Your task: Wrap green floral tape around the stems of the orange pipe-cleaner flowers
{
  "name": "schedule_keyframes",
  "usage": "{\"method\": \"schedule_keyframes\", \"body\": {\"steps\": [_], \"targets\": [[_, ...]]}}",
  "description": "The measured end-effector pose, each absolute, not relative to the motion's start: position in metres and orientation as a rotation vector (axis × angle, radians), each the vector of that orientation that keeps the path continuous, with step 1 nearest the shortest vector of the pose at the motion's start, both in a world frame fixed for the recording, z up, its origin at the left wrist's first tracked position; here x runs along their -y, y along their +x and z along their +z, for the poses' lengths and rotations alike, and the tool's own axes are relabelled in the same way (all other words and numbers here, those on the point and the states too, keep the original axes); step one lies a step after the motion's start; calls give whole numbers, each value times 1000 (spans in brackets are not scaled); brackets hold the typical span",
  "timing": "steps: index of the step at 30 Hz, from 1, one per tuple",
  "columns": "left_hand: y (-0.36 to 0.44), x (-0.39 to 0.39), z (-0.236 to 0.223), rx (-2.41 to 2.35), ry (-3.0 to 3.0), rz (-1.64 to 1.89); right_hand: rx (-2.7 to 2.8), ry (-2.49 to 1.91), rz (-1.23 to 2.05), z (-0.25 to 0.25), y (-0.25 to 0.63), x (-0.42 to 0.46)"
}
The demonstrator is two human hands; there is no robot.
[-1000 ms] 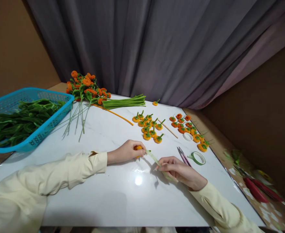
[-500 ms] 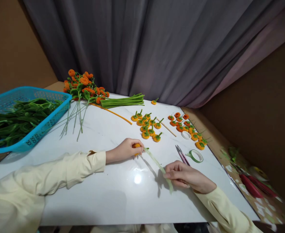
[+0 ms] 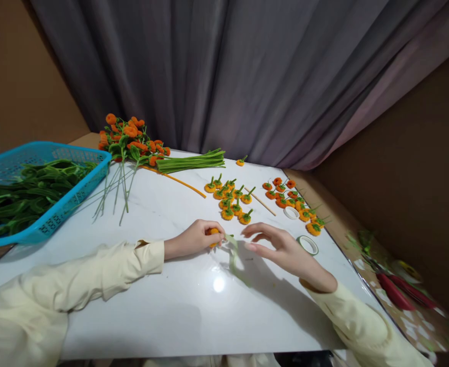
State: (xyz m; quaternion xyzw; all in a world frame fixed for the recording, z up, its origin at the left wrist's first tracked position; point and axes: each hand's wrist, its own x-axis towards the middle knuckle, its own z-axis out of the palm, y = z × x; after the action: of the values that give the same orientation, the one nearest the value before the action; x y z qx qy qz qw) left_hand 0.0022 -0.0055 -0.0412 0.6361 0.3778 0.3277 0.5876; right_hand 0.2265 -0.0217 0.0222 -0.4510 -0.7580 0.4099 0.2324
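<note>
My left hand point(image 3: 199, 239) pinches a small yellow-orange fuzzy flower head point(image 3: 213, 237) above the white table point(image 3: 163, 316). A pale green strip of tape point(image 3: 234, 257) hangs from the flower beside my left fingertips, its loose end reaching down to the right. My right hand point(image 3: 275, 248) hovers just right of the strip, thumb and fingers apart, with nothing between them. A roll of green tape point(image 3: 307, 245) lies beyond my right wrist. Several yellow-orange flower heads point(image 3: 227, 214) with short green stems lie upside down past my hands.
At the left stands a blue basket point(image 3: 71, 196) of green leaves point(image 3: 41, 188). Orange flowers point(image 3: 130, 131) and a bundle of green stems point(image 3: 191, 162) lie at the back. On the right are orange flower heads point(image 3: 280, 189), a white ring point(image 3: 291, 212) and red-handled pliers point(image 3: 394, 291).
My right hand has let go of the tape strip and moved up, its fingers opening. The strip now hangs down loosely. The slim purple tool is now hidden behind my right hand.
</note>
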Motion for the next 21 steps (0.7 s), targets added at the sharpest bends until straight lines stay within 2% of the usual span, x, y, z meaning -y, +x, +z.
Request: {"method": "schedule_keyframes", "body": {"steps": [6,14,17,21], "targets": [[-1,8,-35,-905,1575,786,2266,-1119,1129,11,191,2],[-4,8,-32,-938,1769,762,2023,-1142,1593,-2,193,-2],[-4,9,-30,-914,1809,762,1968,-1122,1527,-6,197,0],[-4,9,-27,-912,1819,733,2102,-1025,1209,-10,197,1]]}}
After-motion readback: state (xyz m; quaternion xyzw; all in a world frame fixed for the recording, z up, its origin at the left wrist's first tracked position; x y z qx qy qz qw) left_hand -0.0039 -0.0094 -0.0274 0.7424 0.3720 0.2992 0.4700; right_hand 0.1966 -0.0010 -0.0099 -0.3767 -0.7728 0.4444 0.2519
